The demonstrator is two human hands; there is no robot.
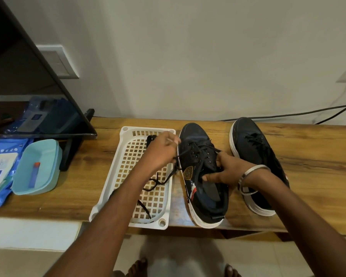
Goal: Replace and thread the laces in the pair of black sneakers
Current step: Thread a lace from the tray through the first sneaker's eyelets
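Wooden table [100, 174] against pale wall [188, 56], white basket [126, 170] beside sneakers [200, 176].

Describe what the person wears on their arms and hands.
Both forearms are bare, with no sleeves in view. The right wrist carries a plain silver metal bangle just behind the right hand. The left hand shows no gloves, rings or watch.

The left hand [162, 150] is pinching a black lace [166, 177] beside the near sneaker [202, 176], the lace trailing under its wrist into a white basket [128, 156]. The right hand [226, 172] is gripping that sneaker's collar; the other sneaker [254, 148] is lying just beyond it on the wooden surface [308, 156].
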